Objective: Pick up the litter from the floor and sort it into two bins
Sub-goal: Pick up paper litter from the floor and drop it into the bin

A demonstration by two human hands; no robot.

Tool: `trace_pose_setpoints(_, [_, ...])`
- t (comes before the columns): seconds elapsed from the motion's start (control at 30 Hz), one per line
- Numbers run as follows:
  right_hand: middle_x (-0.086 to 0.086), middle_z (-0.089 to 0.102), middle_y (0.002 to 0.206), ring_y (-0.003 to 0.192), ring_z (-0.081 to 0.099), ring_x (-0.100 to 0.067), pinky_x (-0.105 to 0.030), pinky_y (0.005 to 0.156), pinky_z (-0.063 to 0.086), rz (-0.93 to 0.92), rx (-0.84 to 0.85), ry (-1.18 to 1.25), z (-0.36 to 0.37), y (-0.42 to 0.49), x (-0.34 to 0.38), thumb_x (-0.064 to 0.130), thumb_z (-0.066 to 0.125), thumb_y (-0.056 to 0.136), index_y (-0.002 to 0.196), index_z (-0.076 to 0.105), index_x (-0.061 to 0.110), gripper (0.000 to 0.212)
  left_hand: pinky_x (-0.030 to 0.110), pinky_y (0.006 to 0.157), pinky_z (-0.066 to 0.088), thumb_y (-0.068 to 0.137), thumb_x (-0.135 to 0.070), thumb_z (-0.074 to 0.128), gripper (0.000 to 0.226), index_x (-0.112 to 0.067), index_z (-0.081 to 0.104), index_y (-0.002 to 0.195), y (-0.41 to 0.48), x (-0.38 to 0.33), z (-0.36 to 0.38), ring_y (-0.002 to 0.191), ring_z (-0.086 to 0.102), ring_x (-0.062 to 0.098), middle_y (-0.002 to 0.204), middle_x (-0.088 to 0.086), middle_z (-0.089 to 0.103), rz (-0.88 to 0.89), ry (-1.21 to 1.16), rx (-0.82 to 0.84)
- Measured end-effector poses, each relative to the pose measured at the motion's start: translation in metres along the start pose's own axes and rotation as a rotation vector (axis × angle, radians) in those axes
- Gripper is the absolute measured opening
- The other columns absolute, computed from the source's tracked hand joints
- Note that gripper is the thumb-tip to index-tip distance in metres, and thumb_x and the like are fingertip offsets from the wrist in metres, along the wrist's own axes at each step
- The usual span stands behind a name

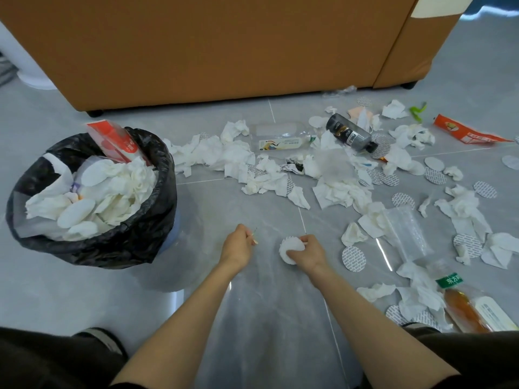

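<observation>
Reaching low, right hand (307,252) clutches white wad (289,248); left hand (237,245) pinches.

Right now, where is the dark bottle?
In the head view, the dark bottle lies on its side at upper right, just right of the clear bottle, amid tissues.

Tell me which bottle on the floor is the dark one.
The dark grey bottle with a black cap, lying far right near the sofa. The clear bottle beside it looks empty; the near one holds orange liquid.

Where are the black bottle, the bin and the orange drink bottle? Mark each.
Black bottle (350,133): head view, on its label.
Bin (163,164): head view, on its black liner's right rim.
Orange drink bottle (463,310): head view, on its orange body.
</observation>
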State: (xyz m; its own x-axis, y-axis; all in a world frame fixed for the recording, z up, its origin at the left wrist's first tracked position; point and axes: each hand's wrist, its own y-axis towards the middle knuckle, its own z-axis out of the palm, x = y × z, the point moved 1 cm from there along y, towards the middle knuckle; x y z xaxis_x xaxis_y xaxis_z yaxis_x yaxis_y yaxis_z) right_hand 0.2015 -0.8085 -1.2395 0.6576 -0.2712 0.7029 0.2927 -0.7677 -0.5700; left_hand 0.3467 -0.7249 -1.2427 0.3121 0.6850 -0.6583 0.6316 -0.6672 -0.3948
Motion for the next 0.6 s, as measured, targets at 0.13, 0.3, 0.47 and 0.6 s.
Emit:
trace_pose_setpoints(0.13, [-0.01,0.054,0.114,0.095,0.053,-0.022,-0.039,0.088,0.05,-0.014,-0.007,0.244,0.001,-0.007,0.04,0.004,0.067,0.081,0.112,0.049,0.01,0.037,0.024,0.073,0.04,0.095,-0.005,0.041,0.011,-0.012,0.048,0.09,-0.005,-0.016,-0.03,0.088,0.058,0.019,0.094,0.003,0.066,0.052,-0.103,-0.075])
trace_pose_setpoints(0.3, [-0.005,0.049,0.105,0.093,0.051,-0.021,-0.03,0.07,0.05,-0.156,0.038,0.379,0.012,-0.033,0.108,0.001,0.064,0.083,0.108,0.049,0.009,0.031,0.032,0.075,0.046,0.095,-0.007,0.045,0.026,-0.023,0.043,0.075,-0.012,-0.032,-0.081,0.082,0.058,0.02,0.079,-0.004,0.061,0.117,-0.266,-0.219])
trace_pose_setpoints(0.47, [-0.005,0.048,0.111,0.095,0.052,-0.021,-0.021,0.061,0.049,-0.279,0.161,0.436,0.037,-0.058,0.17,0.001,0.064,0.084,0.107,0.047,0.012,0.031,0.026,0.07,0.048,0.095,-0.008,0.046,0.01,-0.012,0.049,0.087,-0.035,-0.038,-0.15,0.068,0.057,0.007,0.077,-0.004,0.061,0.178,-0.44,-0.419])
trace_pose_setpoints(0.6, [-0.01,0.051,0.121,0.099,0.055,-0.023,-0.022,0.062,0.053,-0.354,0.261,0.406,0.068,-0.081,0.211,0.002,0.065,0.083,0.107,0.046,0.012,0.031,0.016,0.049,0.046,0.095,-0.009,0.045,0.011,-0.006,0.051,0.086,-0.049,-0.026,-0.207,0.06,0.056,0.01,0.077,0.005,0.062,0.135,-0.509,-0.587])
